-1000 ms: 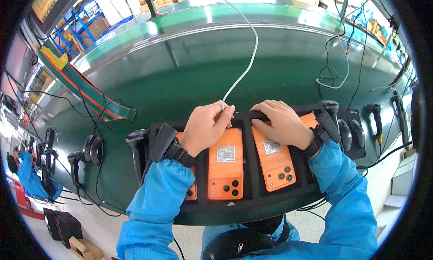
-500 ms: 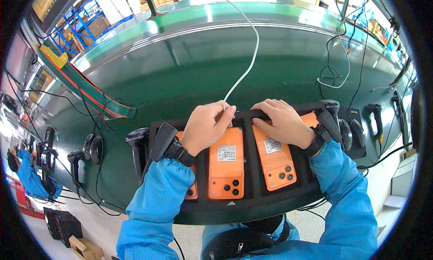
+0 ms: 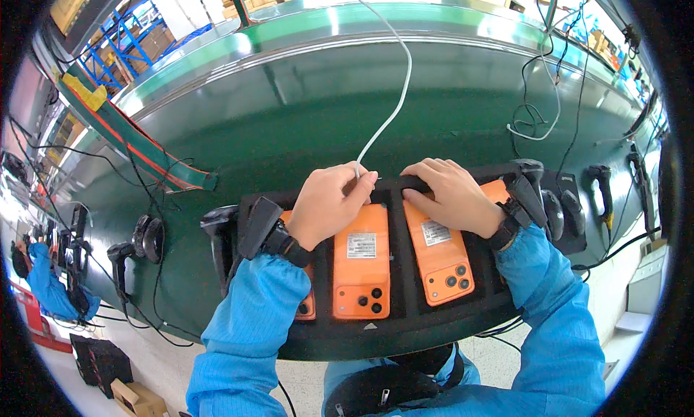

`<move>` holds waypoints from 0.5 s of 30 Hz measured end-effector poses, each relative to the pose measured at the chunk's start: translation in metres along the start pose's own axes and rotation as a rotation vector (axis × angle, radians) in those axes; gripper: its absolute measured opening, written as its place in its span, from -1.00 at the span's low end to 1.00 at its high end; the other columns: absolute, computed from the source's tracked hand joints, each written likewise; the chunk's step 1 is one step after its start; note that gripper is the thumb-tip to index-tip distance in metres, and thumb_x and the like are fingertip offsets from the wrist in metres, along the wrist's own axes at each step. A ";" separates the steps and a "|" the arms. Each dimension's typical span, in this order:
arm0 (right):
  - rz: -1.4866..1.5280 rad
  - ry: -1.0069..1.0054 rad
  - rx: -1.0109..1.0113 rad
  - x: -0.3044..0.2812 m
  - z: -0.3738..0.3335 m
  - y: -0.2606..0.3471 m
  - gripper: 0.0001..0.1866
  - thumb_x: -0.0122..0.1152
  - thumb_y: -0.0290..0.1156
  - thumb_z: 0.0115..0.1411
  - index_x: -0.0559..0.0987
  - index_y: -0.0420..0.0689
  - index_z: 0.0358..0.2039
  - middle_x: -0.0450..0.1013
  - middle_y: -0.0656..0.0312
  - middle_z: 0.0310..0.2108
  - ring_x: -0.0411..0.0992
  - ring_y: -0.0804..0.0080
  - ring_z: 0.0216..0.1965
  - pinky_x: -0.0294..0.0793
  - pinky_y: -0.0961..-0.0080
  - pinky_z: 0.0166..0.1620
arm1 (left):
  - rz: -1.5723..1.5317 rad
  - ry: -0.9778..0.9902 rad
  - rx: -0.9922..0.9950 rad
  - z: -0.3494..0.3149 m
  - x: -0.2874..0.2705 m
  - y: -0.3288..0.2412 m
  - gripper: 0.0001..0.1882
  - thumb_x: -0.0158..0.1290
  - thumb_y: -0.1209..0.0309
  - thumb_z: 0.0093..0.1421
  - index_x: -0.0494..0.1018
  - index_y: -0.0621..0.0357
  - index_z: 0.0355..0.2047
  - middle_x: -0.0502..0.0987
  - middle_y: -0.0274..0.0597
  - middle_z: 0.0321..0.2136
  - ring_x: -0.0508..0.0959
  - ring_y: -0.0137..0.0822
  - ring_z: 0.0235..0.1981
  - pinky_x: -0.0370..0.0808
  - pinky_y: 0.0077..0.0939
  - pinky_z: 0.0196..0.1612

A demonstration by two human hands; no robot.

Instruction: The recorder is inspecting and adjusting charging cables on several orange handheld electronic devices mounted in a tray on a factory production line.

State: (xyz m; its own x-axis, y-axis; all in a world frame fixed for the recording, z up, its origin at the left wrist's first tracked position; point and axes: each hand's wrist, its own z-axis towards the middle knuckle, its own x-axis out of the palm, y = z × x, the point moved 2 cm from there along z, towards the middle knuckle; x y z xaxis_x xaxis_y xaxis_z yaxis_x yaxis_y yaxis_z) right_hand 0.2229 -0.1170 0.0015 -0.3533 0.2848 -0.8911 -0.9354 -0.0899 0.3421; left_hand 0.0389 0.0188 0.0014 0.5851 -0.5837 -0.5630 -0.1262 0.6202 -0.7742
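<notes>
My left hand is closed, thumb and fingers pinching the end of a white cable just above the far end of an orange smartphone. The plug is hidden in my fingers, so I cannot tell whether it touches the phone. Fingers apart, my right hand lies across the far end of a second orange smartphone and the far rim of a black foam tray. Both phones lie back up, labelled, cameras toward me. Another orange phone shows partly beneath my left wrist, and more orange beside my right wrist.
The tray rests on a green workbench. Black handheld scanners stand on either side. Dark cables hang at the left, and more wires trail at the right. A green channel slants at the far left. Someone in blue works beyond.
Almost nothing differs. My left hand and the white cable have shifted very slightly to the left; my right hand stays on the phone and tray rim.
</notes>
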 end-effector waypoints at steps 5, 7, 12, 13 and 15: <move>0.015 0.014 0.002 0.004 0.004 -0.001 -0.66 0.19 -0.20 0.26 0.53 -0.14 -0.06 0.52 0.04 -0.16 0.47 0.03 -0.05 0.41 0.18 0.05 | -0.007 -0.032 0.012 -0.001 -0.004 -0.004 -0.73 0.05 0.33 0.37 0.55 0.31 -0.38 0.61 -0.22 -0.58 0.59 -0.48 -0.52 0.50 -0.56 -0.40; 0.023 0.016 -0.013 0.004 0.007 0.002 -0.66 0.18 -0.20 0.27 0.53 -0.15 -0.06 0.52 0.05 -0.18 0.47 0.05 -0.07 0.40 0.20 0.06 | -0.044 -0.026 0.008 -0.003 -0.008 -0.005 -0.74 0.05 0.35 0.37 0.54 0.32 -0.38 0.60 -0.22 -0.58 0.59 -0.49 -0.52 0.50 -0.57 -0.40; 0.011 0.039 0.009 0.002 0.006 0.000 -0.67 0.18 -0.21 0.27 0.54 -0.17 -0.07 0.51 0.07 -0.19 0.47 0.07 -0.08 0.40 0.21 0.06 | -0.077 -0.011 -0.056 -0.001 -0.006 -0.004 -0.74 0.06 0.36 0.37 0.53 0.31 -0.41 0.58 -0.26 -0.59 0.58 -0.52 -0.54 0.48 -0.62 -0.44; 0.015 0.034 0.004 0.003 0.006 -0.001 -0.67 0.18 -0.21 0.27 0.54 -0.16 -0.07 0.51 0.07 -0.19 0.47 0.07 -0.08 0.40 0.22 0.06 | -0.078 -0.010 -0.056 -0.001 -0.006 -0.004 -0.74 0.06 0.36 0.37 0.53 0.31 -0.41 0.58 -0.26 -0.59 0.58 -0.52 -0.54 0.48 -0.62 -0.44; 0.020 0.029 -0.002 0.004 0.005 -0.002 -0.67 0.18 -0.22 0.27 0.54 -0.16 -0.07 0.51 0.08 -0.19 0.47 0.08 -0.09 0.40 0.22 0.06 | -0.087 -0.018 -0.065 -0.001 -0.005 -0.003 -0.74 0.06 0.36 0.37 0.53 0.31 -0.41 0.58 -0.25 -0.60 0.58 -0.53 -0.54 0.47 -0.62 -0.45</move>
State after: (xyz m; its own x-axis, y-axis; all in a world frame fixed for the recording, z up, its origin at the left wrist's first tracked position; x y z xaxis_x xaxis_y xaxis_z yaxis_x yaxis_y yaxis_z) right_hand 0.2233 -0.1109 -0.0007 -0.3720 0.2556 -0.8924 -0.9282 -0.0970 0.3592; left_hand 0.0353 0.0195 0.0066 0.6102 -0.6244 -0.4876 -0.1251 0.5319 -0.8375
